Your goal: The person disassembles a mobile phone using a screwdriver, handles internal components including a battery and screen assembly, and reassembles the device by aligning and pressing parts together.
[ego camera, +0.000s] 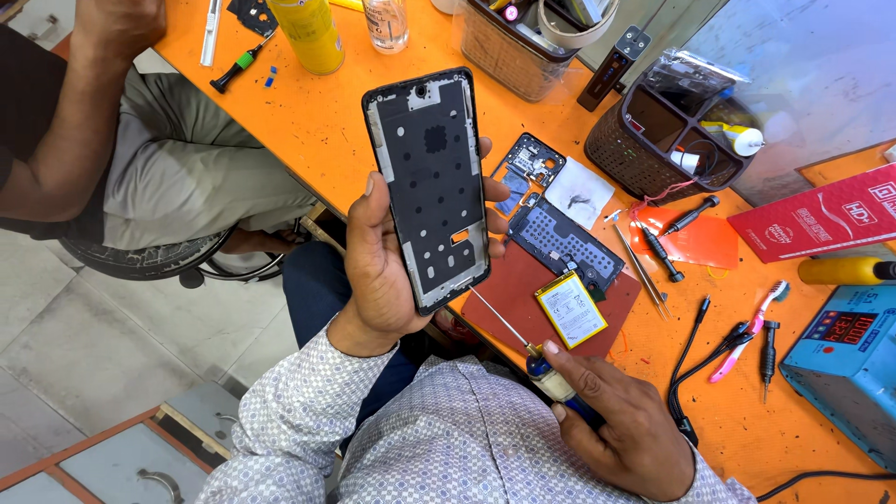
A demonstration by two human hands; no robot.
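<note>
Above the red mat (509,289), left hand (383,266) is clamped round 1 black phone frame (432,187), thumb on its left edge, fingers wrapped on the right. Right hand (621,425) is closed on 1 screwdriver (523,341), tip touching the frame's lower corner; handle mostly hidden in the fist. On the mat: 1 yellow-edged battery (571,310), 1 phone body (565,245). Right of the mat: 2 small drivers (674,233), 1 tweezers (641,271), 1 toothbrush (747,331). Beyond the mat, 2 baskets: dark one (616,149) w/ bottles & cables, tan one (504,51) cut off at top, contents unclear. Another person's arm (65,140) far left of the mat.
</note>
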